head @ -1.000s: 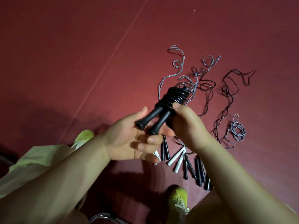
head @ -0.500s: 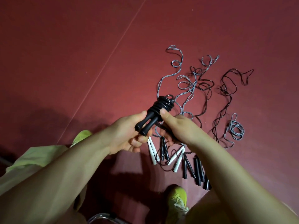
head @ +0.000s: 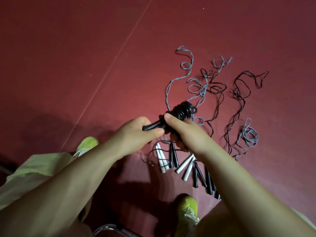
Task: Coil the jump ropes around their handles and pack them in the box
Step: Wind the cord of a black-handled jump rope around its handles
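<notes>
Both hands hold one black jump rope bundle point(head: 181, 112), its glossy cord wound tightly around the paired black handles, above the dark red floor point(head: 85, 57). The left hand point(head: 135, 134) grips the handle ends, thumb pressed beneath them. The right hand point(head: 184, 132) pinches the bundle just below the coil. Under the bundle, loose grey and black ropes point(head: 213, 86) sprawl on the floor, with white and black handles point(head: 186, 165) lined up nearer the person's yellow-green shoes point(head: 188, 209).

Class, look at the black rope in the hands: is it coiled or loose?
Coiled. The black rope sits in tight turns around its handles, gripped by both hands, left and right.
</notes>
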### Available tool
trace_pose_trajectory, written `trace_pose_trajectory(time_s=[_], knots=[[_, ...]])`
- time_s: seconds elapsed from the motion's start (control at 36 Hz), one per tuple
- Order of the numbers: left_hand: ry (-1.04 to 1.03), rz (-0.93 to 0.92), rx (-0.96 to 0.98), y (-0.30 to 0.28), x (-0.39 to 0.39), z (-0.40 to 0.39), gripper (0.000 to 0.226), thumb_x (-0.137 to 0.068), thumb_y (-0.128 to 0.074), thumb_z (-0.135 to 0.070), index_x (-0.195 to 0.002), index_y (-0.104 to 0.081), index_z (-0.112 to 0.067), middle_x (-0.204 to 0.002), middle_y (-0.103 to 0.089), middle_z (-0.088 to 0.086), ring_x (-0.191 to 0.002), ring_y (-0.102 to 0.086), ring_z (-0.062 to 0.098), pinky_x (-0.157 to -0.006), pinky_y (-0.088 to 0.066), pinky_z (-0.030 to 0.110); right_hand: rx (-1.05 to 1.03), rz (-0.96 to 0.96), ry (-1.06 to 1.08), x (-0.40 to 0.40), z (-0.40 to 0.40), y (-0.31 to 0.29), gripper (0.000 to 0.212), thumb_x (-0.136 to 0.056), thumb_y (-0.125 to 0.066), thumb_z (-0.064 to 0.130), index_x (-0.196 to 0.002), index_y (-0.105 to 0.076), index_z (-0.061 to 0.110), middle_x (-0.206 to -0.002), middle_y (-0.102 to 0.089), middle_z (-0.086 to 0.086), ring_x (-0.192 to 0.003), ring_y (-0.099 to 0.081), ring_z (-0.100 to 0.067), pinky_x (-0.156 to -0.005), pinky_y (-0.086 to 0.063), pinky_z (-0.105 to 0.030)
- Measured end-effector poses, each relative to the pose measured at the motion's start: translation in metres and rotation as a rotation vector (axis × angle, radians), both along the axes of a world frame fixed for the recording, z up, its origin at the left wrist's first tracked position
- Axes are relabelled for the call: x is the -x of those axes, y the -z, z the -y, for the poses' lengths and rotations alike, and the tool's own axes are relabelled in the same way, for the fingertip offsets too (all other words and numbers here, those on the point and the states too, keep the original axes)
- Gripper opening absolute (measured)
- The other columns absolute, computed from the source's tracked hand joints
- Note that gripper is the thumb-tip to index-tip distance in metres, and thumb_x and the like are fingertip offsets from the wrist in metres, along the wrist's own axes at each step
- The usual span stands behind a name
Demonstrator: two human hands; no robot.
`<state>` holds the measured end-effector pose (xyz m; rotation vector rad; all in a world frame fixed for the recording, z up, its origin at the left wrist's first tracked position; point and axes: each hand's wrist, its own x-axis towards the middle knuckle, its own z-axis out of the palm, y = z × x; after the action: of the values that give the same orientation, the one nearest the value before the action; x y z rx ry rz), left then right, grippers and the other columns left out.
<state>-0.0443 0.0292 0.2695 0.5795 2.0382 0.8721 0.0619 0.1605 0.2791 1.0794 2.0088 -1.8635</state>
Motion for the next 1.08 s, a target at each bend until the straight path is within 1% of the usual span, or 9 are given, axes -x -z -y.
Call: trace_pose_trajectory(time_s=[0.08,0.14,0.22,0.33,0.44,0.64,0.72,0.86,1.08], knots=[[0.004,0.028,-0.029,-0.001,0.002,0.0,0.028,-0.078,-0.068,-0.041,-0.076,-0.052,-0.018,-0.065,-0.055,-0.006,-0.061,-0.046,0.011,-0.063,-0.035,0.03,0.051,-0.089,-0.002,-0.001,-0.001,-0.003,0.043,-0.084,-0.058,0.049,-0.085,-0.063,0.006,-0.057,-0.032,-0.002,-0.044,-0.023,-0.011,-0.041,-0.019,-0.021],[0.004,0.164,-0.081,-0.003,0.003,0.001,0.031,-0.076,-0.074,-0.039,-0.074,-0.052,-0.018,-0.062,-0.055,-0.008,-0.06,-0.049,0.008,-0.066,-0.04,0.03,0.06,-0.152,0.0,0.0,0.0,-0.005,0.035,-0.079,-0.055,0.045,-0.076,-0.055,0.01,-0.059,-0.029,-0.006,-0.047,-0.021,-0.014,-0.044,-0.015,-0.026],[-0.003,0.585,-0.16,-0.009,0.002,0.004,0.028,-0.078,-0.063,-0.043,-0.088,-0.064,-0.017,-0.075,-0.068,-0.004,-0.075,-0.064,0.014,-0.084,-0.052,0.043,0.11,-0.261,0.019,0.0,0.001,-0.006,0.033,-0.07,-0.057,0.04,-0.074,-0.049,0.008,-0.058,-0.03,-0.007,-0.05,-0.023,-0.015,-0.045,-0.017,-0.027],[0.11,1.212,-0.273,-0.011,0.001,0.007,0.059,-0.079,-0.043,-0.06,-0.094,-0.073,-0.011,-0.087,-0.07,0.011,-0.08,-0.066,0.025,-0.079,-0.053,0.045,0.194,-0.335,0.009,-0.002,-0.004,-0.006,0.04,-0.058,-0.053,0.048,-0.071,-0.05,0.01,-0.053,-0.04,0.0,-0.051,-0.032,-0.013,-0.049,-0.022,-0.029],[0.116,1.442,-0.376,-0.011,0.001,0.007,0.057,-0.082,-0.044,-0.059,-0.095,-0.07,-0.01,-0.069,-0.056,0.0,-0.062,-0.054,0.015,-0.073,-0.056,0.043,0.242,-0.394,-0.031,-0.002,-0.006,-0.009,0.039,-0.065,-0.052,0.047,-0.069,-0.05,0.008,-0.055,-0.043,-0.011,-0.053,-0.032,-0.02,-0.053,-0.017,-0.037],[0.009,1.22,-0.304,-0.014,0.006,0.004,0.052,-0.087,-0.036,-0.054,-0.079,-0.07,-0.016,-0.063,-0.047,-0.003,-0.054,-0.038,0.009,-0.064,-0.051,0.032,0.14,-0.285,-0.106,-0.002,-0.011,-0.01,0.047,-0.083,-0.054,0.05,-0.081,-0.055,0.003,-0.066,-0.048,-0.012,-0.048,-0.04,-0.016,-0.046,-0.031,-0.023],[-0.022,1.097,-0.275,-0.014,0.006,0.004,0.049,-0.084,-0.035,-0.052,-0.084,-0.065,-0.012,-0.064,-0.047,-0.002,-0.054,-0.037,0.009,-0.064,-0.049,0.032,0.047,-0.188,-0.103,-0.002,-0.01,-0.011,0.051,-0.091,-0.053,0.051,-0.071,-0.056,0.004,-0.061,-0.048,-0.014,-0.043,-0.041,-0.015,-0.042,-0.032,-0.02],[-0.055,0.874,-0.241,-0.014,0.003,0.003,0.046,-0.079,-0.039,-0.052,-0.091,-0.059,-0.012,-0.063,-0.048,-0.002,-0.055,-0.037,0.01,-0.064,-0.047,0.03,-0.14,-0.025,-0.071,-0.001,-0.008,-0.006,0.063,-0.07,-0.044,0.072,-0.059,-0.06,0.013,-0.047,-0.05,-0.005,-0.043,-0.045,-0.018,-0.055,-0.039,-0.03],[-0.139,0.522,-0.14,-0.009,0.001,0.001,0.045,-0.098,-0.034,-0.046,-0.085,-0.066,-0.018,-0.063,-0.055,-0.008,-0.061,-0.042,0.01,-0.072,-0.048,0.032,-0.211,0.033,-0.055,0.001,-0.004,-0.001,0.061,-0.093,-0.042,0.059,-0.05,-0.052,0.017,-0.043,-0.049,-0.003,-0.039,-0.047,-0.015,-0.057,-0.038,-0.027]])
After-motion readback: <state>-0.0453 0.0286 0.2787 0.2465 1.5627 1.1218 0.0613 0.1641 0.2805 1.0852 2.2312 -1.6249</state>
